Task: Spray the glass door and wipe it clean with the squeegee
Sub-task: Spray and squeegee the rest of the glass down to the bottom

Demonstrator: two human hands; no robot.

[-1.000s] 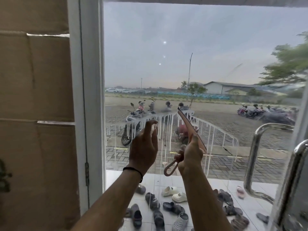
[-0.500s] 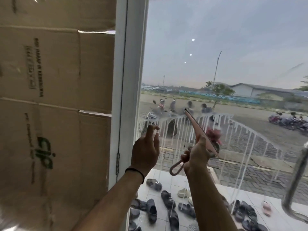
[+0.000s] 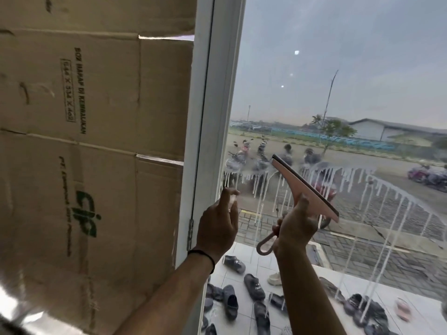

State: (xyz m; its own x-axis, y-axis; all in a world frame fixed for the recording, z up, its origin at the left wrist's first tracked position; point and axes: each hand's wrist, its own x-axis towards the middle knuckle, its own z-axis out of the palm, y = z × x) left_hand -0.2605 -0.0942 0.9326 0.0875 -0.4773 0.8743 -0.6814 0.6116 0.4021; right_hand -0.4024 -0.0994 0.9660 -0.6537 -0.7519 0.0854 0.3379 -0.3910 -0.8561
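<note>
1. My right hand [image 3: 294, 228] gripped the squeegee [image 3: 306, 187] by its handle, blade tilted toward one o'clock.
2. It looked light and stiff.
3. My left hand [image 3: 217, 223] held a small spray bottle [image 3: 231, 201], forefinger on top, near the wet, streaked glass door [image 3: 338, 93] at nine o'clock of the squeegee.

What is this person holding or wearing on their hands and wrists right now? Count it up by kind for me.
squeegee: 1, pink, gripped by the right hand
spray bottle: 1, small and clear, held in the left hand
wristband: 1, black, on the left wrist
Total: 3
</note>
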